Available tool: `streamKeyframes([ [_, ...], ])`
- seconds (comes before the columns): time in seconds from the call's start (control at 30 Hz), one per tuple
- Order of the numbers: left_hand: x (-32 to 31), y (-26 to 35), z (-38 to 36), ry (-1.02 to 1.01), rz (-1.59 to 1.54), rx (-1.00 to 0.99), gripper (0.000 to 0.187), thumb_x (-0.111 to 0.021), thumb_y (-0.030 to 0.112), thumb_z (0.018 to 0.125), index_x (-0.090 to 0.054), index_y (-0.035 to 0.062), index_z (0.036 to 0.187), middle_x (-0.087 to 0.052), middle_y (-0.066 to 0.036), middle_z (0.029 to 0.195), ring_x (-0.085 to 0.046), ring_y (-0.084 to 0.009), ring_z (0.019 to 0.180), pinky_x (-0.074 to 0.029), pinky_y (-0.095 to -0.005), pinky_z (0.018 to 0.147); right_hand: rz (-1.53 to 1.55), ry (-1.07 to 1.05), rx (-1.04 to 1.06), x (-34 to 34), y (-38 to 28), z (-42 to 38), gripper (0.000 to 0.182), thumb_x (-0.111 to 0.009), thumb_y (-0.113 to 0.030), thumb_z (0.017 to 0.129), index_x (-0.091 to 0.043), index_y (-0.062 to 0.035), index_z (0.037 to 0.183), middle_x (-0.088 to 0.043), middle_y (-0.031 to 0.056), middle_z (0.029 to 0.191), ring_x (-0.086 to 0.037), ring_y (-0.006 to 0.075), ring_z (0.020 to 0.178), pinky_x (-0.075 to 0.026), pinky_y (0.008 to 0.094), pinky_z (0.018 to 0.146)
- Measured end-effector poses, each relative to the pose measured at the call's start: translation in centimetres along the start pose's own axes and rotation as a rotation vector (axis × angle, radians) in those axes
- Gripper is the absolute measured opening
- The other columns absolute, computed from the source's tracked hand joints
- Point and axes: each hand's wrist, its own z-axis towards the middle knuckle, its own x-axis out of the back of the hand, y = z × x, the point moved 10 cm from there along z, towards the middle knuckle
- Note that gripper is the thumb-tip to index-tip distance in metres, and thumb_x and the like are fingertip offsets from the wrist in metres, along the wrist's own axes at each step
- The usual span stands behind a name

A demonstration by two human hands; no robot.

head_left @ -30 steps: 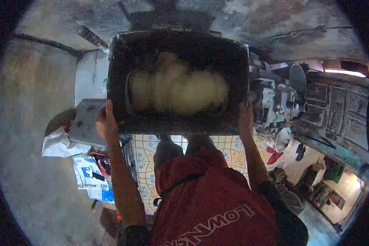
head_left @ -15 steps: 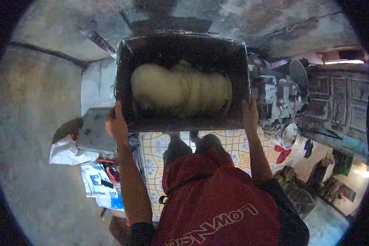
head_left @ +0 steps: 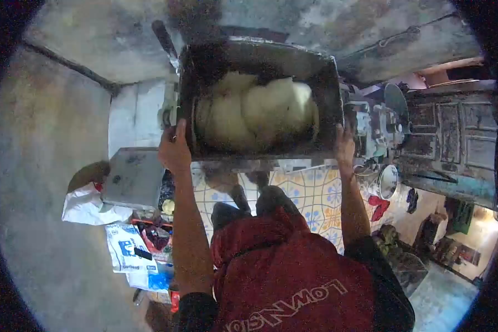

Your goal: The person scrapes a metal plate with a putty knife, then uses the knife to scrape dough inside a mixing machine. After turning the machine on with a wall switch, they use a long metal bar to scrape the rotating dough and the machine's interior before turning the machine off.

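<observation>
A dark, box-shaped mixing trough [head_left: 268, 150] with a pale worn rim fills the upper middle of the view. Inside it lies a large, cream-coloured lump of dough [head_left: 276, 113], folded and slightly blurred. At the near left corner my left hand [head_left: 175, 148] grips the trough's edge, thumb upward. My right hand [head_left: 345, 145] holds the near right corner the same way. The undersides of both hands' grips are hidden. Neither hand touches the dough.
Machinery [head_left: 373, 130] stands right of the trough, near a white-rimmed bucket [head_left: 389, 181]. On the left are a grey box [head_left: 135, 176], a white sack [head_left: 88, 203] and printed plastic bags [head_left: 130, 249]. Patterned tiles [head_left: 301, 193] cover the floor; a wooden cabinet [head_left: 451, 130] is at right.
The dough has turned and changed shape inside the trough, its bulge now at the right. The trough and both hands appear slightly higher and further right in view. Both grips stay in place.
</observation>
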Motion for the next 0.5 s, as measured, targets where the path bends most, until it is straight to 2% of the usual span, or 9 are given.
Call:
streamKeyframes([
  [0.03,0.3,0.5,-0.1,-0.005,0.005,0.007,0.060,-0.063,0.060,0.077,-0.070,0.0044,0.097,-0.069,-0.015,0.094,-0.064,-0.0327,0.089,-0.047,-0.0442,0.079,0.048,0.027,-0.051,0.3,-0.1,0.0,0.057,-0.044,-0.043,0.094,-0.040,-0.0075,0.138,-0.062,0.0244,0.108,-0.060,0.0416,0.084,-0.047,0.0475,0.069],
  [0.1,-0.3,-0.4,0.5,0.019,-0.049,-0.063,0.059,-0.064,0.059,0.077,-0.069,0.0041,0.097,-0.069,-0.015,0.092,-0.064,-0.0325,0.087,-0.047,-0.0442,0.078,0.252,0.058,0.028,-0.4,0.9,0.2,0.057,-0.046,-0.043,0.094,-0.040,-0.0070,0.138,-0.062,0.0258,0.101,-0.059,0.0415,0.079,-0.046,0.0479,0.066],
  [0.17,-0.6,-0.6,0.6,0.023,-0.041,-0.077,0.058,-0.065,0.058,0.077,-0.069,0.0035,0.097,-0.069,-0.015,0.091,-0.065,-0.0326,0.086,-0.048,-0.0440,0.077,0.242,0.056,0.039,-0.7,2.1,0.4,0.059,-0.046,-0.044,0.094,-0.040,-0.0047,0.137,-0.062,0.0269,0.097,-0.059,0.0415,0.077,-0.045,0.0482,0.064],
  [0.23,0.3,0.8,-0.1,0.018,0.034,-0.035,0.058,-0.065,0.057,0.078,-0.069,0.0026,0.096,-0.069,-0.015,0.089,-0.065,-0.0328,0.084,-0.048,-0.0435,0.076,0.025,0.016,-0.021,0.4,-0.2,-0.2,0.061,-0.046,-0.045,0.094,-0.041,-0.0006,0.135,-0.062,0.0279,0.096,-0.059,0.0416,0.077,-0.045,0.0486,0.063],
  [0.33,0.5,1.1,-0.1,0.026,0.012,-0.063,0.057,-0.065,0.055,0.078,-0.069,0.0011,0.094,-0.069,-0.016,0.089,-0.065,-0.0334,0.083,-0.049,-0.0422,0.075,0.052,0.090,-0.051,1.5,-1.4,-0.8,0.060,-0.046,-0.048,0.093,-0.047,-0.0012,0.131,-0.062,0.0282,0.099,-0.060,0.0432,0.080,-0.045,0.0496,0.065],
  [0.43,0.5,1.4,0.2,0.036,0.067,-0.128,0.057,-0.065,0.055,0.079,-0.069,-0.0006,0.094,-0.069,-0.018,0.088,-0.065,-0.0338,0.082,-0.049,-0.0415,0.073,0.049,0.147,0.026,0.5,0.7,-0.2,0.059,-0.045,-0.052,0.092,-0.049,-0.0074,0.130,-0.062,0.0289,0.100,-0.061,0.0442,0.086,-0.046,0.0505,0.070],
  [0.5,0.8,1.9,-0.2,0.042,0.037,-0.094,0.058,-0.065,0.054,0.079,-0.069,-0.0011,0.094,-0.069,-0.018,0.088,-0.065,-0.0333,0.082,-0.048,-0.0419,0.072,0.067,0.101,-0.088,0.2,1.4,-0.2,0.060,-0.044,-0.055,0.091,-0.052,-0.0089,0.128,-0.061,0.0289,0.101,-0.060,0.0447,0.090,-0.046,0.0503,0.073],
])
